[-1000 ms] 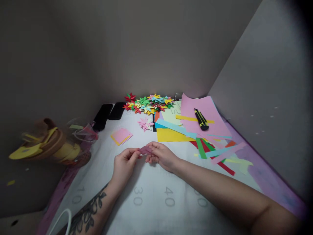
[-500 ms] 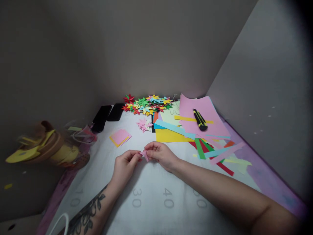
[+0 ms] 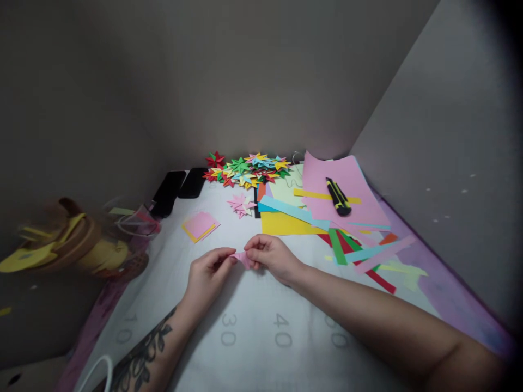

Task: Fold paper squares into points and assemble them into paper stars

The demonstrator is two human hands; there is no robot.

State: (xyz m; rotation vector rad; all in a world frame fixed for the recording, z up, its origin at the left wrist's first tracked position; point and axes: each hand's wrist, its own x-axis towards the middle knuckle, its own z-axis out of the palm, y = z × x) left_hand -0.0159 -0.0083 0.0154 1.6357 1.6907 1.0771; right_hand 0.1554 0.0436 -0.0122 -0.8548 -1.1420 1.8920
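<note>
A small folded piece of pink paper (image 3: 242, 258) is pinched between both hands above the white mat. My left hand (image 3: 209, 273) grips its left end between thumb and index finger. On its right side, my right hand (image 3: 274, 258) holds it with thumb and fingertips. Farther left on the mat lies a small stack of pink and yellow paper squares (image 3: 200, 225). Straight beyond my hands sits a group of pink folded paper pieces (image 3: 241, 205), and behind it a heap of multicoloured paper stars (image 3: 245, 170).
A box cutter (image 3: 338, 197) rests on pink sheets (image 3: 322, 169) at the back right. Coloured paper strips (image 3: 365, 256) lie scattered nearer. Two black phone-like objects (image 3: 169, 193) are at the back left. A brown and yellow pot-like object (image 3: 92, 242) stands blurred at the left edge.
The pink paper's ends are slightly farther apart, with more of it showing between my fingers. Both hands still hold it. The view has shifted a little.
</note>
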